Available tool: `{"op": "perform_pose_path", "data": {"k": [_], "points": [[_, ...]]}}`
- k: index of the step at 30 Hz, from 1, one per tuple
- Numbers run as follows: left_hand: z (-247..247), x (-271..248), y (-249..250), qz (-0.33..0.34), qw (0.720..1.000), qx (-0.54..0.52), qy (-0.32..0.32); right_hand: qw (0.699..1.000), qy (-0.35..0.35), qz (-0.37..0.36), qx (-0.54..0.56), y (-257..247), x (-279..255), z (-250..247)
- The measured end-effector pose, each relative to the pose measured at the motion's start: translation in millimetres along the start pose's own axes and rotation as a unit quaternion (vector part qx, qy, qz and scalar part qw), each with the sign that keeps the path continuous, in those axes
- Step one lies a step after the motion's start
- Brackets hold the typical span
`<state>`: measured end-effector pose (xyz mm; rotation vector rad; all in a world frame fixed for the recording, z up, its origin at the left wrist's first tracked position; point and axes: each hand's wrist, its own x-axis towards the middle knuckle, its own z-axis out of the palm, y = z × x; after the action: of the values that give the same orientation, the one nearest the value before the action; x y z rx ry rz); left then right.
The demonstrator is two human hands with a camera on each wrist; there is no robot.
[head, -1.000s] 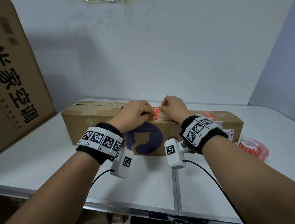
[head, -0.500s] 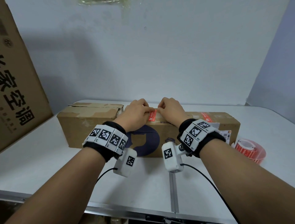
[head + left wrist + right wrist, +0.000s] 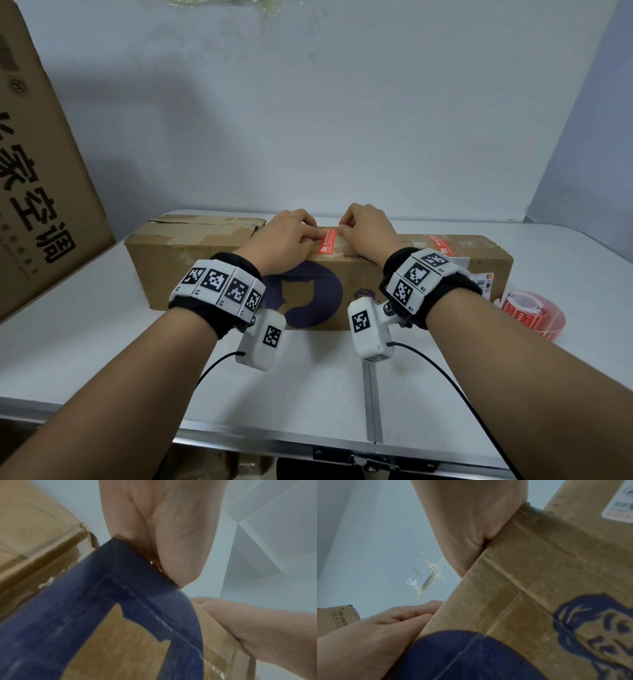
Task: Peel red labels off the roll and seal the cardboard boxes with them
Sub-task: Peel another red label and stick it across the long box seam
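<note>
A white table [image 3: 102, 342] stands against a pale wall, with a big printed carton [image 3: 37, 178] leaning at the left. On it lies a long box [image 3: 394, 281] with a dark blue logo, a second box [image 3: 191, 236] butted against its left end and a label roll [image 3: 534, 313] just off its right end. Both hands rest on the box top with a red label [image 3: 327, 242] lying flat between them: the left hand [image 3: 286, 241] presses the label's left edge with fairly straight fingers, the right hand [image 3: 368, 231] touches its upper right corner with curled fingertips.
</note>
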<state>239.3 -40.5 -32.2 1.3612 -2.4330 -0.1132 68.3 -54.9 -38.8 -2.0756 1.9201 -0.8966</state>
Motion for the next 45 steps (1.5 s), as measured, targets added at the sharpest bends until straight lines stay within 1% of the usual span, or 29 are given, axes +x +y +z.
{"op": "perform_pose_path", "data": {"k": [3,7,12,18,24,31,35,37,39,42,45], "points": [[-7,-9,-1,0.019,1.0,-0.006,-0.004,1.0,0.001,-0.003,-0.001,-2,-2,-2],[-11,-22,0,-0.006,0.999,-0.032,0.014,1.0,-0.01,-0.003,-0.017,-4,-3,-3],[-3,-26,2,-0.011,0.999,-0.025,0.039,0.998,-0.046,0.004,-0.051,-6,-10,-5],[0,-26,2,-0.018,0.999,-0.026,0.034,0.996,-0.063,0.018,-0.052,-12,-21,-8],[0,-26,1,-0.019,0.999,-0.029,0.033,0.997,-0.072,0.032,-0.021,-18,-32,-10],[-1,-26,2,-0.026,0.999,-0.035,0.024,0.991,-0.121,0.05,0.04,-24,-41,-21],[-8,-30,5,-0.036,0.999,-0.035,0.009,0.981,-0.157,0.073,0.089,-23,-45,-31],[-12,-31,8,-0.039,0.999,-0.027,0.007,0.977,-0.163,0.082,0.11,-23,-46,-34],[-15,-33,12,-0.025,0.999,-0.028,-0.005,0.976,-0.158,0.087,0.121,-22,-47,-34],[-14,-36,14,0.025,0.998,-0.037,-0.032,0.976,-0.149,0.086,0.132,-22,-47,-32],[-11,-38,10,0.049,0.998,-0.037,-0.02,0.976,-0.141,0.09,0.142,-23,-47,-31]]}}
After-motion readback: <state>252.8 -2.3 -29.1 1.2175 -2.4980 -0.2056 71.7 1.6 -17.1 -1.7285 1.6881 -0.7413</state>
